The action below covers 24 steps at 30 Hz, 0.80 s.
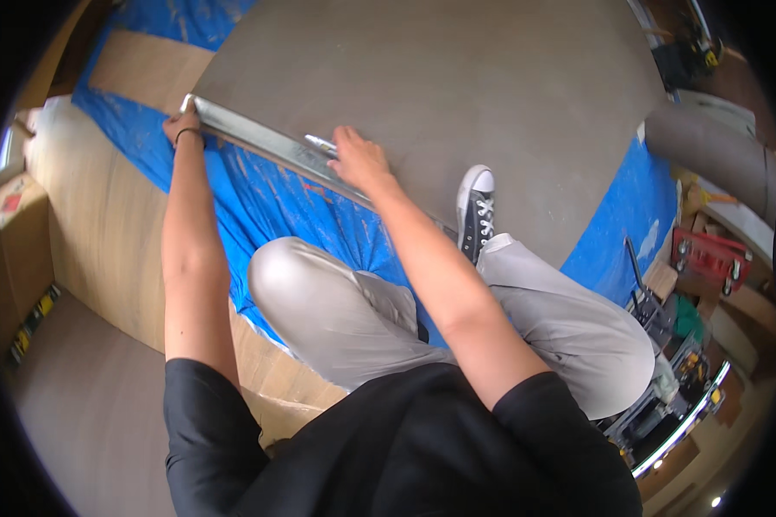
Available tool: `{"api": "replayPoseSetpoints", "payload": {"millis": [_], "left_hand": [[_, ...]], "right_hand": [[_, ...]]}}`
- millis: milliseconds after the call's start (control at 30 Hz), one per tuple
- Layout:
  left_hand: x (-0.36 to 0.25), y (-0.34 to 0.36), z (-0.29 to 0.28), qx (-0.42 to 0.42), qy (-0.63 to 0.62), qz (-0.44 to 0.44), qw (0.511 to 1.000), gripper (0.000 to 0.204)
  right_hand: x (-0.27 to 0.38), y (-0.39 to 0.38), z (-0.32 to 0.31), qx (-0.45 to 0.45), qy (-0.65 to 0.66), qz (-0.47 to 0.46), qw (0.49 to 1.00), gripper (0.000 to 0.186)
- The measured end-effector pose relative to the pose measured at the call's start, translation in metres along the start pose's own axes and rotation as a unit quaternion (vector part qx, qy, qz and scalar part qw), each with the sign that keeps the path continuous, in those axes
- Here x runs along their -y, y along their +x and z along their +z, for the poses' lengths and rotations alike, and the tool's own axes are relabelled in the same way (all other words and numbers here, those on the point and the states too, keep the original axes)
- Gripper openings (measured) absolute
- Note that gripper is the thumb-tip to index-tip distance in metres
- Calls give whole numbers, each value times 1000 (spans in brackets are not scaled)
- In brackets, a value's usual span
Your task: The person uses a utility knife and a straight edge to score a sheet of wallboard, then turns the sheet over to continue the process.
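Note:
A long metal straightedge (pixel 259 138) lies along the near left edge of a large grey-brown sheet (pixel 440 77). My left hand (pixel 185 127) is closed around the far left end of this bar. Farther along it, my right hand (pixel 362 160) grips a slim silvery tool (pixel 320 143) that pokes out to the left, just above the bar. It looks like a utility knife, but its tip is too small to make out. Beside the bar's near right end, my sneaker (pixel 476 211) rests on the sheet.
Crumpled blue tarp (pixel 336 228) spreads under the sheet and over wood-look flooring (pixel 95 155). A brown board (pixel 147 69) lies at the far left. On the right are a thick grey roll (pixel 707 159), a red wheeled dolly (pixel 711 258) and cluttered tools (pixel 677 370).

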State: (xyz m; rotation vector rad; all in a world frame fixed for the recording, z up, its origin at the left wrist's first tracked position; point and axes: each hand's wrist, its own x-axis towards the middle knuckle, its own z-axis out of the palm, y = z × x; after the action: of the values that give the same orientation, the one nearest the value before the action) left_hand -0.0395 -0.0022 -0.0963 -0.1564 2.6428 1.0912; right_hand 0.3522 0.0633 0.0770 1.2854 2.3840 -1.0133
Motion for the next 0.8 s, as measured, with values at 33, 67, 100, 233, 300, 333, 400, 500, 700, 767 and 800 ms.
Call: {"api": "replayPoseSetpoints", "payload": {"millis": [33,67,100,233,300,333,400,500,700,767,800], "left_hand": [[6,20,-16,-20,-18,2,1000,74],[5,28,-29,-8,-39,-18,999,70],[0,17,-33,39,-97,-38,994,70],[-29,-118,-46,-47,201,243,948,74],[-36,-189,-71,47,223,465,855,57],[-41,-217,-84,102,238,506,823,54],[-33,-246,-94,156,278,477,819,56],[-12,-257,-92,170,284,479,813,65],[-24,-283,-81,175,392,378,820,100],[-23,-290,-79,164,427,384,802,107],[-20,-289,-78,159,430,390,799,110]], "right_hand": [[10,0,0,-2,4,-22,1000,45],[16,2,1,-7,7,-31,999,43],[14,3,2,-12,5,-27,1000,42],[-5,0,15,-38,11,2,999,34],[-10,6,24,-45,23,9,999,34],[-6,5,23,-47,42,1,998,30],[-1,3,25,-57,56,-7,997,30],[5,7,25,-66,53,-11,996,31],[0,2,20,-61,77,-24,995,39],[3,2,18,-65,80,-28,994,41],[4,2,17,-67,72,-33,995,42]]}}
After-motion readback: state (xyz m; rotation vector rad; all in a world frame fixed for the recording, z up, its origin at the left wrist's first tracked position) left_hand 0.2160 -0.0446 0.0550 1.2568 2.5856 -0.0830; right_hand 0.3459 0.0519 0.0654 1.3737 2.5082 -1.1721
